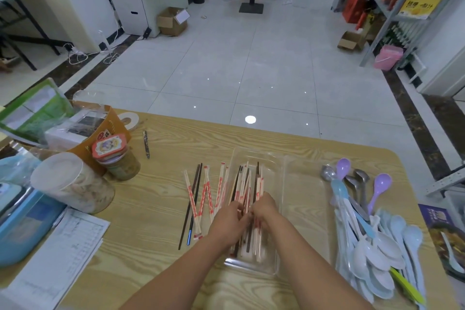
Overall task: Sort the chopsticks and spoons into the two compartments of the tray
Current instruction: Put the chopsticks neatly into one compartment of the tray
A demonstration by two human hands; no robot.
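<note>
Head view: left hand (230, 220) and right hand (266, 209) both clasp the bundled chopsticks (247, 184) in the left compartment of the tray (251, 269), while loose chopsticks (201, 199) lie lengthwise just left, nearest the left hand.

Light wood-grain table (163, 184) carries a clear plastic two-compartment tray (283, 166). Its left compartment holds a bundle of paper-wrapped and dark chopsticks (247, 184). The left hand (230, 219) and right hand (265, 210) meet over the bundle's near half, fingers curled on the sticks. Further loose red-and-white wrapped chopsticks (205, 194) lie on the table just left of the tray. A heap of pale blue, white, purple and metal spoons (377, 244) lies just right of it.
</note>
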